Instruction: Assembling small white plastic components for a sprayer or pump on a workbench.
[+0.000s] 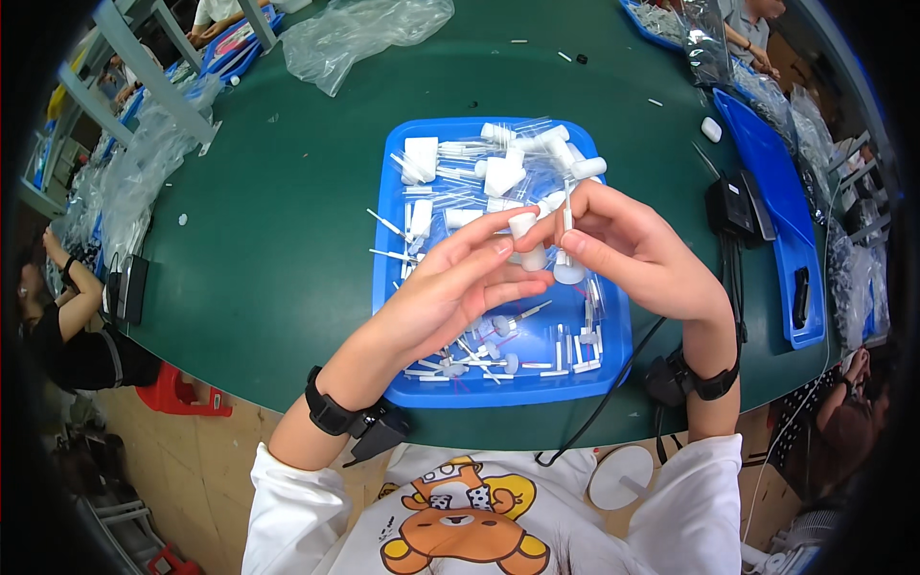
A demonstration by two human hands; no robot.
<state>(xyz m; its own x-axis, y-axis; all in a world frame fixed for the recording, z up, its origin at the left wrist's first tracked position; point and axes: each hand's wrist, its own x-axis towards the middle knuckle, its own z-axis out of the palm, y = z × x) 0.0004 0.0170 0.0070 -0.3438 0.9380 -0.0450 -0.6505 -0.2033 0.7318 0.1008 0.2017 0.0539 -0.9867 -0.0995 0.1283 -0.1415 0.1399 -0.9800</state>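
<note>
Over the blue tray [381, 287], my left hand [450, 278] is closed on a small white plastic cylinder [523, 226], its fingertips around the piece. My right hand [632, 249] pinches a thin white rod [567, 209] between thumb and forefinger, held upright. A pale round disc [569, 274] shows just below that thumb; whether it joins the rod I cannot tell. The two hands nearly meet, right fingertips beside the cylinder. Beneath them the tray holds white blocks [502, 176], white cylinders [464, 218], clear thin tubes and several short rods with grey round pieces [500, 326].
A crumpled clear plastic bag [359, 38] lies at the far side of the green table [287, 240]. To the right are a black box [733, 206] with cables and a long blue tray [781, 220]. Co-workers sit at both sides. A black cable [613, 383] runs by the tray's right edge.
</note>
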